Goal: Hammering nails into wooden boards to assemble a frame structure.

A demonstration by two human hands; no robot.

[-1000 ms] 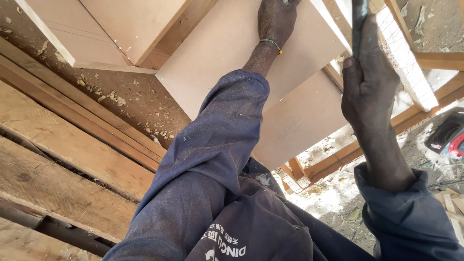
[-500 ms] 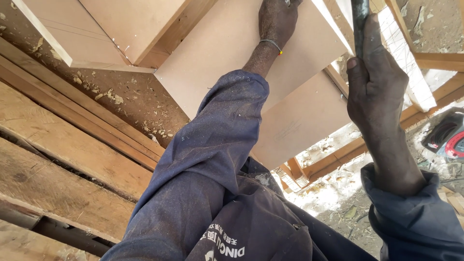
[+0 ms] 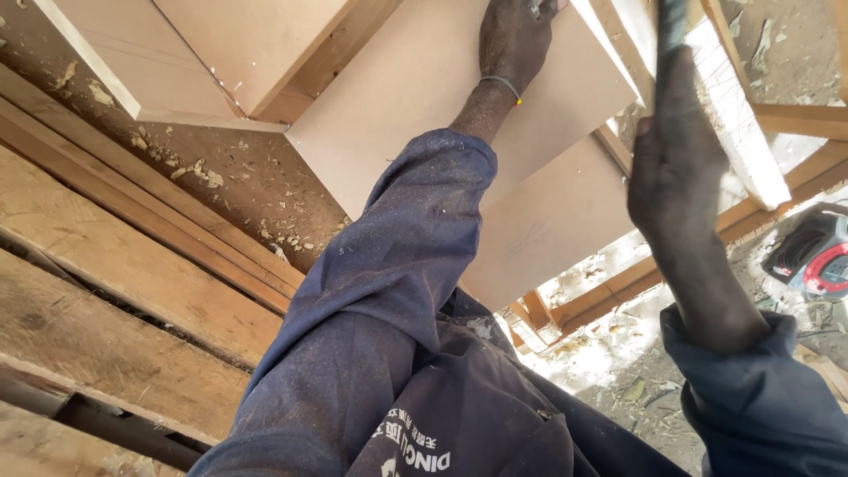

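Observation:
My left hand (image 3: 517, 40) reaches to the top of the view and rests on a tan fibreboard panel (image 3: 406, 97), fingers curled near its far edge; a thin bracelet circles the wrist. My right hand (image 3: 676, 159) is closed around a dark tool handle (image 3: 671, 22) that rises out of the top of the frame; the tool's head is hidden. The hand is blurred. Both arms wear dusty dark blue sleeves.
Rough wooden planks (image 3: 115, 291) fill the left, strewn with wood chips (image 3: 203, 172). A second tan panel (image 3: 221, 49) lies at the top left. Timber frame pieces (image 3: 609, 296) cross below the panel. A red and black device (image 3: 813, 256) sits on the sandy ground at right.
My right hand with the tool handle has shifted slightly left and is now motion-blurred. My left hand stays on the panel.

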